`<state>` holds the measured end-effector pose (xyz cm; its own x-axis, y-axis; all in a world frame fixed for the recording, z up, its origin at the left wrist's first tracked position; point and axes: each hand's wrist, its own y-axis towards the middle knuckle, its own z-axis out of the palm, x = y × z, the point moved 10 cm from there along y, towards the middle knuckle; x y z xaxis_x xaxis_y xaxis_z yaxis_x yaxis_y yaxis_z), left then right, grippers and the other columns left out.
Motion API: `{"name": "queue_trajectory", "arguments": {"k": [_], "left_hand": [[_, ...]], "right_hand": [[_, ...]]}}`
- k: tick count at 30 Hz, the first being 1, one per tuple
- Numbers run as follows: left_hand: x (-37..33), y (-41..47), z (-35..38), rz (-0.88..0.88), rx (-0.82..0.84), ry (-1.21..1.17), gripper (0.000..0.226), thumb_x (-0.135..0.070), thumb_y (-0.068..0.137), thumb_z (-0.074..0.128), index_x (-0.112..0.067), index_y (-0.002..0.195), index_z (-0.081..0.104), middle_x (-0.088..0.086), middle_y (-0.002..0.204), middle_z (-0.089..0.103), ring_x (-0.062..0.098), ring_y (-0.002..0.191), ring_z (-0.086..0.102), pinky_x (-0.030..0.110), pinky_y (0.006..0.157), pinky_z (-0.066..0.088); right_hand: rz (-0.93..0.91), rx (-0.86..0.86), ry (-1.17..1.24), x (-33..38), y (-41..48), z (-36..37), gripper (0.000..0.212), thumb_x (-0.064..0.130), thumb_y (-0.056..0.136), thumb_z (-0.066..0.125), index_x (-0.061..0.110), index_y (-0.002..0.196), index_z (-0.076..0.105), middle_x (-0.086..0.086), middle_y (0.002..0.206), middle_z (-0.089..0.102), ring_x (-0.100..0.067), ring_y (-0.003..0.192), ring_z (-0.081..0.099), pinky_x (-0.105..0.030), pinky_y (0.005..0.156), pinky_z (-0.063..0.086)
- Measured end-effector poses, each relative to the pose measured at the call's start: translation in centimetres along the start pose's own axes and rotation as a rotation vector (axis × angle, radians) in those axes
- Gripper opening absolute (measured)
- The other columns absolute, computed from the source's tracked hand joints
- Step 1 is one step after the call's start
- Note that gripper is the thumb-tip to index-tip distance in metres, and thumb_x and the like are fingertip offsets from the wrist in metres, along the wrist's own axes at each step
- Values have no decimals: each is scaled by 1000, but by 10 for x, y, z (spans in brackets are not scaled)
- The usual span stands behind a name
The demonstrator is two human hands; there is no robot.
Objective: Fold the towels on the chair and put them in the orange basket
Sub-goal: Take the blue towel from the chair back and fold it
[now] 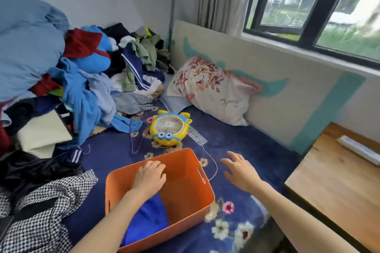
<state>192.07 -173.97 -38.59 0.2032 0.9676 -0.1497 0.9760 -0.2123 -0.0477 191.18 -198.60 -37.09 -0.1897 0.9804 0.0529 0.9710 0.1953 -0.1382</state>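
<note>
Bed (246, 146): covered by a dark blue blanket with a flower print, carrying nearly everything in view.
Clothes pile (82, 80): heaped loose along the left half of the bed, mostly blue, red, navy and olive pieces, up against the wall.
Window (320, 6): dark-framed, upper right, above a pale painted panel at the bed's far side.
Tabletop (333, 181): wooden, at the right edge, beside the bed.
Pillow (209, 90): white with a red floral print, leaning on the pale panel, beyond the basket.
Checked cloth (47, 211): black-and-white houndstooth, crumpled at lower left, just beside the basket.
Orange basket (181, 170): upright on the blanket, near centre bottom, open top, slot handle in the right wall.
Blue towel (148, 217): inside the orange basket, lying in the near left part, partly under the left forearm.
Fan (168, 129): yellow toy-shaped, lying face up on the blanket just beyond the basket.
Left hand (151, 176): reaching down inside the basket near its far wall, knuckles up, fingers curled; hidden underneath, so cannot tell whether gripping anything.
Right hand (239, 170): apart from the basket on its right, above the blanket, palm down, fingers spread and holding nothing.
Power strip (359, 150): white, lying on the tabletop.
Cable (213, 164): thin and white, running from the fan across the blanket past the basket's right side.
</note>
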Motion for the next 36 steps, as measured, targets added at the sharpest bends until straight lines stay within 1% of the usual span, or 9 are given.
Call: {"name": "queue_trajectory", "arguments": {"k": [5, 7, 9, 10, 12, 15, 25, 30, 36], "left_hand": [[-99, 25, -13, 155, -73, -30, 38, -30, 92, 47, -19, 128, 53, -1, 136, 50, 20, 129, 41, 33, 103, 34], [-146, 30, -21, 245, -134, -59, 27, -24, 80, 58, -15, 102, 69, 2, 108, 67, 26, 104, 62, 38, 83, 51], [-182, 34, -12, 286, -127, -39, 20, -25, 64, 62, -14, 78, 72, 2, 80, 70, 27, 74, 69, 36, 57, 55], [-208, 35, -5, 304, -116, -59, 19, -24, 66, 65, -13, 80, 72, 3, 82, 70, 29, 75, 68, 37, 57, 54], [-251, 32, 7, 303, -81, -112, 25, -23, 80, 64, -11, 102, 69, 4, 105, 68, 30, 98, 62, 40, 75, 50], [-334, 24, 20, 432, -77, -77, 36, -29, 93, 48, -14, 125, 55, 1, 129, 54, 24, 120, 48, 35, 92, 40], [-569, -15, 58, 950, 51, -97, 32, -25, 93, 47, -12, 118, 60, 5, 121, 60, 28, 112, 53, 36, 86, 44], [-667, -56, 85, 1215, 151, -73, 38, -34, 97, 37, -21, 131, 49, -3, 132, 50, 19, 123, 43, 28, 96, 39], [-768, -113, 85, 1533, 219, -138, 36, -33, 97, 40, -20, 128, 52, -3, 135, 49, 21, 126, 41, 30, 97, 41]], "right_hand": [[161, -72, 45, -90, -55, -16, 48, 28, 95, 45, 23, 141, 36, -4, 155, 16, -21, 142, 19, -33, 104, 33], [224, -96, 71, -129, -85, -20, 48, 29, 95, 46, 23, 141, 37, -5, 155, 18, -21, 142, 19, -33, 108, 31], [279, -111, 81, -163, -117, -21, 47, 29, 94, 48, 23, 140, 39, -7, 154, 21, -22, 140, 23, -31, 108, 29], [321, -111, 83, -185, -139, -22, 47, 29, 93, 48, 23, 139, 40, -7, 153, 23, -23, 139, 25, -30, 108, 29], [383, -118, 96, -219, -173, -22, 47, 28, 92, 49, 23, 138, 42, -6, 152, 26, -23, 137, 29, -31, 107, 31], [515, -113, 106, -276, -234, -15, 47, 31, 93, 48, 26, 139, 39, -3, 153, 24, -23, 138, 28, -34, 109, 33], [1061, -135, 227, -370, -450, 36, 45, 30, 96, 43, 24, 140, 37, 0, 153, 21, -21, 141, 20, -34, 108, 31], [1339, -118, 270, -372, -545, 56, 46, 31, 95, 43, 24, 140, 36, -1, 153, 22, -21, 140, 22, -33, 109, 30], [1718, -180, 275, -346, -647, 46, 46, 32, 95, 45, 26, 140, 37, -2, 152, 24, -20, 140, 24, -33, 110, 31]]}}
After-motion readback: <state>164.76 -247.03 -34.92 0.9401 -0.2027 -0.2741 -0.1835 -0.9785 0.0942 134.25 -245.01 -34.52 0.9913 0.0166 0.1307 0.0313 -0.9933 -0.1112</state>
